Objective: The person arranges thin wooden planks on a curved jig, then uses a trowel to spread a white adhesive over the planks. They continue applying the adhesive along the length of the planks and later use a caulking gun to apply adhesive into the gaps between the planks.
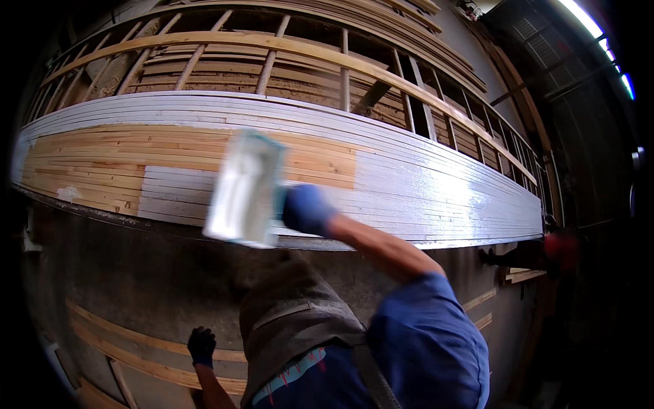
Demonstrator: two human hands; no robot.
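Head view: the blue-gloved right hand (308, 208) grips a motion-blurred, white rectangular tray with teal edges (245, 194) over long, partly white-coated wooden strips (436, 194); the dark-gloved left hand (201, 346) hangs well apart, fingers loosely spread.

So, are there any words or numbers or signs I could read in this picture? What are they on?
There are none that can be read.
White tray in the right hand: no text I can see, but it is blurred.
Boards: no letters or numbers visible.
Blue-green patch on the clothes: red marks, too unclear to read as writing.
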